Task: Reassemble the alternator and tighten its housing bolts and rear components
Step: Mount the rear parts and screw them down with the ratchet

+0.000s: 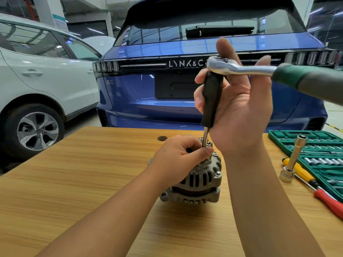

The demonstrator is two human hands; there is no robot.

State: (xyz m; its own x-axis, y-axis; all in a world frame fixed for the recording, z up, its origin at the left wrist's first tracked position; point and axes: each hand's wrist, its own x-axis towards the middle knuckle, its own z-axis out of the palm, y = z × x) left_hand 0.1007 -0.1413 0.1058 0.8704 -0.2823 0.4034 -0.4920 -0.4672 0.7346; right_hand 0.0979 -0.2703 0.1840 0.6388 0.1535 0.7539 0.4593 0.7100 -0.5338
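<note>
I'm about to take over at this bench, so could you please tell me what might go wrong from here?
1. The ratchet sits on top of a tall black-handled driver; the right hand holds it loosely, so the stack could tip off the fastener.
2. The left hand pinches the shaft right at the alternator; a slip could nip its fingers.
3. The alternator stands unclamped on the table, so torque may spin it.

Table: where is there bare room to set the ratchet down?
The table is bare left of the alternator and along the near edge. The right side is crowded: socket set, long socket, and screwdrivers.
</note>
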